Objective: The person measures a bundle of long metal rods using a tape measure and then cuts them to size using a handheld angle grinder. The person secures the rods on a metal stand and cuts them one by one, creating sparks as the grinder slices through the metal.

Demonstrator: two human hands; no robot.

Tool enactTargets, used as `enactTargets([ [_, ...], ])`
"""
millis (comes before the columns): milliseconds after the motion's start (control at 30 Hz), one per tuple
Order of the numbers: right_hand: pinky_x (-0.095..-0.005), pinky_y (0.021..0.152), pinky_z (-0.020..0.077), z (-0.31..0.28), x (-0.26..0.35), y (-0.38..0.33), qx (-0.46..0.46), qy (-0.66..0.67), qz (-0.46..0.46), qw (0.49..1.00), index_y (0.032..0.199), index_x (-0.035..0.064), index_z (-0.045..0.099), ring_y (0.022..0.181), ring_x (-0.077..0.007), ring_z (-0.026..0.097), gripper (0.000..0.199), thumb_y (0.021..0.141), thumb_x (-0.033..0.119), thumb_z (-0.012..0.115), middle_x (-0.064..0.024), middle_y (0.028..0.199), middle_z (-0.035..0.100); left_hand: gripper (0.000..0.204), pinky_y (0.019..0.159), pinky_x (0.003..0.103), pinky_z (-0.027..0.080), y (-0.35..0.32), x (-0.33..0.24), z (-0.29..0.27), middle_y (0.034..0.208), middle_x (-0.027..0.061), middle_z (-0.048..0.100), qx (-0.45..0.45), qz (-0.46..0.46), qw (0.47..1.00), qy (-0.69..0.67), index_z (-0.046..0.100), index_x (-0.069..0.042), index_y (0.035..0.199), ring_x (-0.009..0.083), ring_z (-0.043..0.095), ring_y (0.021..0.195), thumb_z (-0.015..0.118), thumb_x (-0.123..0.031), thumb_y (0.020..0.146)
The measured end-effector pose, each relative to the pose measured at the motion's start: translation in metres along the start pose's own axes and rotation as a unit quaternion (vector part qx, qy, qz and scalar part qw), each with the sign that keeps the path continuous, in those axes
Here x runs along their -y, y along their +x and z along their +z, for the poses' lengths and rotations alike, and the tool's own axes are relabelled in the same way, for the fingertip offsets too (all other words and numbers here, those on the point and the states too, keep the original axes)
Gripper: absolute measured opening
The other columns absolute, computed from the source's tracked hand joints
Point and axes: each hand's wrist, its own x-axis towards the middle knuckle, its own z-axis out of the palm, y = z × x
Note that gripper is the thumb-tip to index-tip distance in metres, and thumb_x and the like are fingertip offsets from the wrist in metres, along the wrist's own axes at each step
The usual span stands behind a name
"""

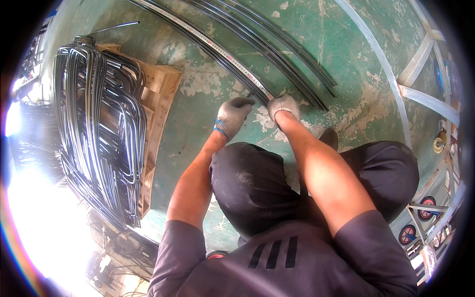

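Note:
In a knitted glove, my right hand (283, 107) is closed at the near end of a tape measure (213, 44). The white blade stretches away to the far left along dark metal tubes (225, 63) lying on the floor. My left hand (232, 117), also gloved and with a blue cuff edge, is closed just left of the tube ends. A short dark tip (251, 94) shows by its fingertips; what it belongs to is too small to make out. The right hand's fingers are mostly hidden behind its back.
More loose tubes (277, 54) lie beyond my right hand. At left, a stack of bent metal tube frames (99, 128) rests on a wooden pallet (161, 94). A metal frame (415, 64) and wheeled carts (420, 213) stand at right on the worn green floor (368, 111).

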Motion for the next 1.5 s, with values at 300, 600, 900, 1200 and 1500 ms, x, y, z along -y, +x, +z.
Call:
enactTargets([
  [300, -0.0489, 0.110, 0.0583, -0.003, 0.003, 0.000, 0.000, 0.003, 0.001, 1.000, 0.130, 0.0021, 0.083, 0.135, -0.0449, 0.071, 0.057, 0.106, 0.052, 0.068, -0.0271, 0.139, 0.076, 0.031, 0.073, 0.030, 0.055, 0.005, -0.001, 0.003, 0.093, 0.0003, 0.076, 0.012, -0.001, 1.000, 0.008, 0.085, -0.001, 0.126, 0.0089, 0.063, 0.077, 0.074, -0.016, 0.102],
  [600, -0.0481, 0.111, 0.0585, 0.001, 0.002, 0.007, 0.004, -0.004, 0.012, 1.000, 0.132, 0.0038, 0.083, 0.136, -0.0439, 0.071, 0.057, 0.106, 0.052, 0.069, -0.0257, 0.141, 0.076, 0.030, 0.073, 0.030, 0.055, 0.007, -0.001, 0.007, 0.094, 0.0011, 0.077, 0.016, 0.005, 1.000, -0.004, 0.085, -0.001, 0.126, 0.0090, 0.063, 0.078, 0.074, -0.016, 0.102],
  [900, -0.0472, 0.114, 0.0566, 0.001, 0.000, 0.005, -0.012, 0.020, 0.008, 1.000, 0.135, 0.0044, 0.082, 0.139, -0.0429, 0.070, 0.057, 0.106, 0.052, 0.070, -0.0248, 0.144, 0.075, 0.031, 0.078, 0.032, 0.058, 0.006, -0.007, 0.006, 0.099, 0.0053, 0.081, 0.017, 0.003, 1.000, 0.012, 0.085, -0.003, 0.126, 0.0122, 0.068, 0.081, 0.073, -0.017, 0.101],
  [1200, -0.0474, 0.111, 0.0585, 0.000, 0.000, 0.007, -0.014, 0.011, 0.009, 1.000, 0.132, 0.0041, 0.082, 0.135, -0.0438, 0.072, 0.056, 0.106, 0.052, 0.070, -0.0259, 0.140, 0.076, 0.030, 0.074, 0.030, 0.056, 0.007, -0.006, 0.008, 0.097, 0.0020, 0.079, 0.016, 0.013, 1.000, 0.004, 0.084, -0.001, 0.126, 0.0096, 0.064, 0.078, 0.074, -0.015, 0.102],
  [1500, -0.0484, 0.111, 0.0585, 0.004, -0.009, 0.011, -0.019, 0.025, -0.009, 0.999, 0.131, 0.0069, 0.083, 0.134, -0.0451, 0.072, 0.051, 0.104, 0.049, 0.072, -0.0267, 0.138, 0.077, 0.030, 0.078, 0.032, 0.058, 0.008, -0.006, 0.007, 0.097, 0.0048, 0.082, 0.019, 0.011, 1.000, 0.013, 0.086, -0.003, 0.125, 0.0118, 0.068, 0.081, 0.073, -0.016, 0.101],
])
